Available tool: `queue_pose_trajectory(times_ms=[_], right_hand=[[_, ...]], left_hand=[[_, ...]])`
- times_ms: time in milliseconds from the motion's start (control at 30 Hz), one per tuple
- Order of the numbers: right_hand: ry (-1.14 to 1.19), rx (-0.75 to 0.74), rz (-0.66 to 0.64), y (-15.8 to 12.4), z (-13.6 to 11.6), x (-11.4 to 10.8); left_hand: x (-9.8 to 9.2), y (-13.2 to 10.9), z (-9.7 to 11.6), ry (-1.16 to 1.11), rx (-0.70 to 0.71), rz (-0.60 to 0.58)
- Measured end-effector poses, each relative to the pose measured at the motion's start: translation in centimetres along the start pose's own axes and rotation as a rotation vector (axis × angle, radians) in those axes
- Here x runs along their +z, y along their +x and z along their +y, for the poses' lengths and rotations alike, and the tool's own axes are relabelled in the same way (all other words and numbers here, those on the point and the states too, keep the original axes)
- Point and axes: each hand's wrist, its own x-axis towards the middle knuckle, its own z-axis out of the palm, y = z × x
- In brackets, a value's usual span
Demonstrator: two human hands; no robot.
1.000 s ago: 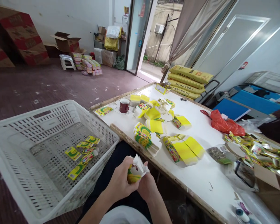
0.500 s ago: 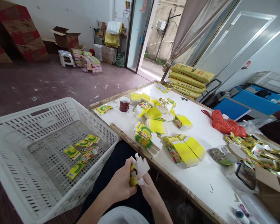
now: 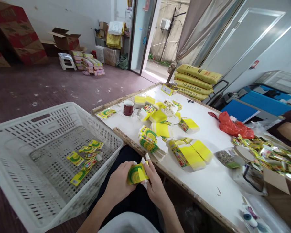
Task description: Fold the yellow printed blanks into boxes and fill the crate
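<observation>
Over my lap I hold a small yellow and green carton [image 3: 137, 173] between both hands. My left hand [image 3: 118, 184] grips its left side with the fingers curled. My right hand [image 3: 155, 186] pinches its right end, fingers closed on it. Just beyond, on the white table [image 3: 208, 181], lies a stack of flat yellow and green cartons [image 3: 151, 142], with more yellow stacks [image 3: 191, 153] to the right. At my left stands a white plastic crate [image 3: 50, 155] with several folded cartons [image 3: 84, 161] on its bottom.
A dark red mug [image 3: 128, 107] stands at the table's far left. A red plastic bag [image 3: 234, 126] and a heap of small sachets [image 3: 269, 153] lie to the right, where another person's arm [image 3: 289, 129] shows. Yellow sacks [image 3: 196, 81] are stacked beyond the table.
The carton's white flaps, sticking up before, are now folded in, and its yellow and green face is turned towards me. Both hands have stayed on it over my lap.
</observation>
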Motion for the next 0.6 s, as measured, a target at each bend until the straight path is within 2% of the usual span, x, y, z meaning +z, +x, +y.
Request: queue_pose_trajectory(times_ms=[167,233,400,500,600], right_hand=[[-0.034,-0.102,-0.191,1.1,-1.8,-2.4],[-0.03,-0.109,-0.224,1.4,-2.2,-3.0],[-0.072,-0.052,-0.122,1.1,-2.0,-1.2],[-0.029,-0.022,-0.123,0.8,-1.6,-0.2],[0.122,-0.013,-0.077,1.5,-1.0,-0.8]], left_hand=[[-1.2,0.1,0.0,0.015,0.031,-0.024],[-1.5,0.2,0.2,0.029,0.045,-0.023],[-1.4,0.3,0.8,0.096,0.065,0.016],[-1.2,0.3,0.6,0.078,0.055,0.027],[-1.4,0.4,0.0,0.013,0.04,0.055]])
